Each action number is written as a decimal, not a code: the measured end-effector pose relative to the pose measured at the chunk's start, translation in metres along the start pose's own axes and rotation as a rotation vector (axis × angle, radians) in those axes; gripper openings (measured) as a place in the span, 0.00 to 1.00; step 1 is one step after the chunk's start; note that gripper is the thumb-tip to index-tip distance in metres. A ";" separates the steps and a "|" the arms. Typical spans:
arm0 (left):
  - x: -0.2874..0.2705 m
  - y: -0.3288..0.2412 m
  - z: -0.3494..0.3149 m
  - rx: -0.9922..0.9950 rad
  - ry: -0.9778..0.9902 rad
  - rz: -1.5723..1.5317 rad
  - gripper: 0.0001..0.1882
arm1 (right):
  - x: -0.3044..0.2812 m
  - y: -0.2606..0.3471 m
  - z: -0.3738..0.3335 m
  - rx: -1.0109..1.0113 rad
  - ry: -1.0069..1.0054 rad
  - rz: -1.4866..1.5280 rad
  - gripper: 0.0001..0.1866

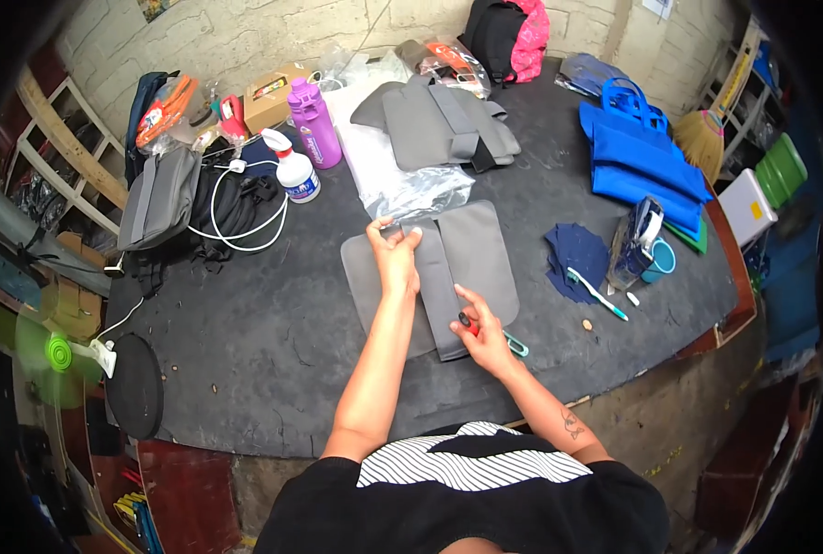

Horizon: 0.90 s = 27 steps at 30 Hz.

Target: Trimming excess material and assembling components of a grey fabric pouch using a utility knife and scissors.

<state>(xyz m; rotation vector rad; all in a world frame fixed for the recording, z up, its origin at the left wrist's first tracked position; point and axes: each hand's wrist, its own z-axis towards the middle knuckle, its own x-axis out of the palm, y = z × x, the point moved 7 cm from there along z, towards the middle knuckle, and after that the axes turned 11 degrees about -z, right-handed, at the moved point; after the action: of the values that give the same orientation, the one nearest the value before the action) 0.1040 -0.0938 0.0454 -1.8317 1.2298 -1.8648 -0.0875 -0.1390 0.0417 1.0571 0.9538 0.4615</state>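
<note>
A grey fabric panel (pixel 480 245) with rounded corners lies flat on the dark table before me. A long grey strap (pixel 442 309) runs down its middle. My left hand (pixel 397 261) is over the strap's upper end, fingers curled; whatever they may hold is too small to make out. Beside the strap's lower end, my right hand (pixel 487 343) is closed around a small red and black tool (pixel 468 323), mostly hidden by the fingers. A teal loop-shaped handle (pixel 516 344) shows just right of that hand; whether it belongs to the same tool I cannot tell.
More grey fabric pieces (pixel 420 125) lie on plastic farther back. A spray bottle (pixel 298 175), a purple bottle (pixel 314 125) and a grey bag (pixel 159 198) stand at the left. Rightward are blue bags (pixel 647 162), navy fabric (pixel 576 258), a toothbrush (pixel 599 294) and a blue cup (pixel 659 261).
</note>
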 end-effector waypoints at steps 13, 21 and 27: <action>0.062 -0.022 -0.087 0.102 0.349 0.119 0.37 | -0.037 0.039 0.054 0.004 -0.106 0.472 0.21; 0.077 -0.045 -0.097 0.386 0.423 0.497 0.25 | -0.039 0.059 0.047 -0.055 -0.044 0.457 0.24; 0.072 -0.044 -0.087 0.106 0.445 0.247 0.30 | -0.047 0.054 0.049 -0.080 -0.076 0.416 0.21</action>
<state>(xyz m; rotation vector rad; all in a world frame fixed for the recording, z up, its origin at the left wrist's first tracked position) 0.0278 -0.0839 0.1394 -1.1814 1.3840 -2.2071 -0.0662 -0.1747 0.1179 1.1948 0.6403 0.7887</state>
